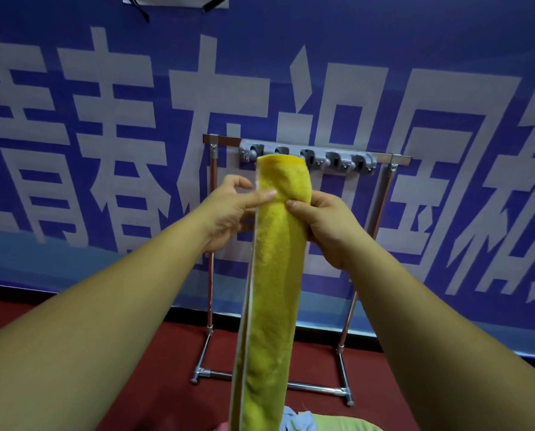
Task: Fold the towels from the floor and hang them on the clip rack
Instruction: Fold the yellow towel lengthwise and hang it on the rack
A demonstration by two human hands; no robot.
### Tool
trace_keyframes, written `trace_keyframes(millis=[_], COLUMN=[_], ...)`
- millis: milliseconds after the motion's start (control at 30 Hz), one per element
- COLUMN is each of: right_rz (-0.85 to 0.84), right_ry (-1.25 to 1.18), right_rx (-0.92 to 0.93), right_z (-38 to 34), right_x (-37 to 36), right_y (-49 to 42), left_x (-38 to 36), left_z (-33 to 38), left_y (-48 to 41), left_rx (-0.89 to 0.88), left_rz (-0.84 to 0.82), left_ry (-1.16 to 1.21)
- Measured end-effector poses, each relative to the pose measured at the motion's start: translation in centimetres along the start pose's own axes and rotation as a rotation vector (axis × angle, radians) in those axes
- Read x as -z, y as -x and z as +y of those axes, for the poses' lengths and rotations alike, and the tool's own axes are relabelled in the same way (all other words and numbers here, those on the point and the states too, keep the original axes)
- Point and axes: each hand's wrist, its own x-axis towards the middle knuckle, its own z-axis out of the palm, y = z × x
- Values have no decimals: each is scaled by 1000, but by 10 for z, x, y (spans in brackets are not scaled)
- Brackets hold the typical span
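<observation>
Single view, head-worn, wide-angle. It looks forward and a bit down, roughly square-on to the blue banner (pixel 384 42) on the wall. Both forearms come in from the bottom corners. The left hand (pixel 229 209) and right hand (pixel 325 222) meet mid-frame, close to the lens, on the yellow towel (pixel 275 275), which runs down the centre to the bottom edge. The clip rack (pixel 337 160) sits farther out, behind the towel's top, seen from slightly above. Its steel stand (pixel 210 290) is visible down to its feet on the red floor (pixel 166 353). Banner lettering bows toward the edges. The bottom edge catches a cloth pile (pixel 300 419), nearest the wearer.
</observation>
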Motion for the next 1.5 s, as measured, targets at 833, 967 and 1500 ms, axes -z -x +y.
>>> trace_keyframes(millis=[833,967,1500], right_rz=[156,214,-117], right_ry=[-165,-169,9], right_rx=[18,-9,-521], right_z=[-40,-48,103], right_x=[8,12,19], right_y=[-6,-11,22], left_x=[-18,-11,-22], left_z=[-55,-59,-90], left_y=[-2,1,-13], left_rx=[-77,-59,286], left_rz=[56,30,235], left_ry=[-276,-207,398])
